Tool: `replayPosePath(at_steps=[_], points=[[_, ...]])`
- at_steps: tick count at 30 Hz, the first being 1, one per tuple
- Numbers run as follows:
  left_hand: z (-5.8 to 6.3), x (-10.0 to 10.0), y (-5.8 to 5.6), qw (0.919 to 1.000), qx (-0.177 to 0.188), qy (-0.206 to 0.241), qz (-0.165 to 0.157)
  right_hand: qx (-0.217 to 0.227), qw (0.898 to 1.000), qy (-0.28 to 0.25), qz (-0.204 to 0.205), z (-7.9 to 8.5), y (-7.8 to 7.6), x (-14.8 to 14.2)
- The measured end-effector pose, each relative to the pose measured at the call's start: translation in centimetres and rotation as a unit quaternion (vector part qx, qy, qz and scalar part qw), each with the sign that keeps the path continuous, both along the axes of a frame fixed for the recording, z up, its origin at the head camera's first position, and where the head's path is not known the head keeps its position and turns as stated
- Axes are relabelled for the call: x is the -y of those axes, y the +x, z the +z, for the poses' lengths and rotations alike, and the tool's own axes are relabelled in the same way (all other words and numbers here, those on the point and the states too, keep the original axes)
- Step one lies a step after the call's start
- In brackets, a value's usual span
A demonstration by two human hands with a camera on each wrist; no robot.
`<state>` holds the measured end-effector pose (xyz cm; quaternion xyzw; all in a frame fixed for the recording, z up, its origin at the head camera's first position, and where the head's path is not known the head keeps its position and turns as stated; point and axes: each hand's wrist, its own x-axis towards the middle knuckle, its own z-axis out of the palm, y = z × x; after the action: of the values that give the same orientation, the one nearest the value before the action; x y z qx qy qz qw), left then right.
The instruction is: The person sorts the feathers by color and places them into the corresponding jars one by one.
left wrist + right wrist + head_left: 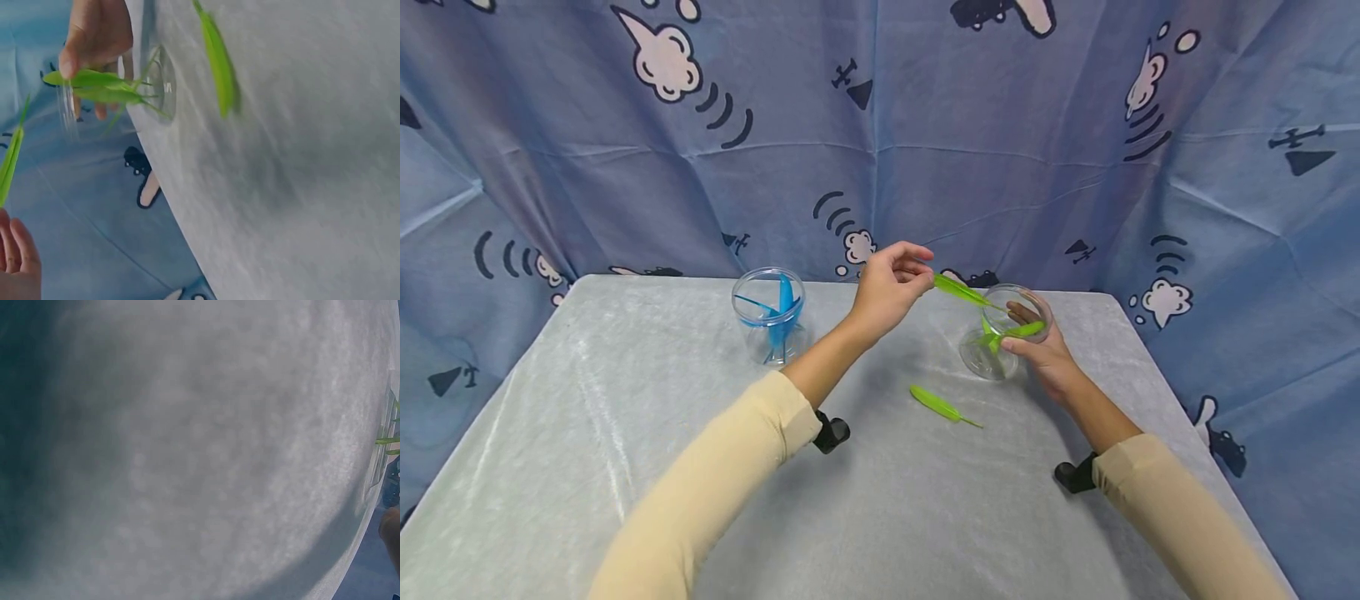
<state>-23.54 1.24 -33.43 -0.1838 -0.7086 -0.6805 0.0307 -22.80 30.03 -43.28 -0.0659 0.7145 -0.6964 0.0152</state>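
Note:
My left hand (891, 292) pinches one end of a green feather (958, 290), whose thin quill points right toward the mouth of a clear jar. Around the side of that clear jar (981, 360) my right hand (1045, 350) curls, thumb in front and fingers behind. Several green feathers (103, 87) stand inside the jar, as the left wrist view shows. Another green feather (936, 403) lies on the table in front of the jar. Only a fingertip of the right hand (391, 528) and a sliver of the jar show in the right wrist view.
A second clear jar (748, 333) with blue feathers (784, 304) in it stands at the back left. A pale grey cloth covers the table (662, 417). Behind it hangs a blue patterned curtain (790, 100), close along the table's back edge.

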Motion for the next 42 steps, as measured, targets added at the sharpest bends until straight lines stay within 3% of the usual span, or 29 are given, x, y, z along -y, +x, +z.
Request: replayPosePath(at_steps=[9,17,30,37,42], points=[[0.3,-3.1,-0.3,0.9994,-0.01,-0.03,0.011,0.01,1.0,-0.006,-0.001,0.0,0.0,-0.1],[-0.3,-4.9,-0.5,0.9986,-0.012,-0.041,0.03,0.001,1.0,-0.008,0.0,-0.2,-0.2,0.0],[-1.0,-7.4,0.0,0.9983,-0.015,-0.056,0.005,-0.013,1.0,-0.012,0.007,-0.4,-0.2,-0.1],[-1.4,-8.2,0.4,0.9981,-0.019,-0.057,-0.012,-0.008,1.0,0.015,0.006,-0.2,-0.1,-0.2],[-1.9,-8.6,0.5,0.9956,-0.03,-0.085,-0.024,-0.003,1.0,0.014,0.008,-0.2,-0.1,-0.2]])
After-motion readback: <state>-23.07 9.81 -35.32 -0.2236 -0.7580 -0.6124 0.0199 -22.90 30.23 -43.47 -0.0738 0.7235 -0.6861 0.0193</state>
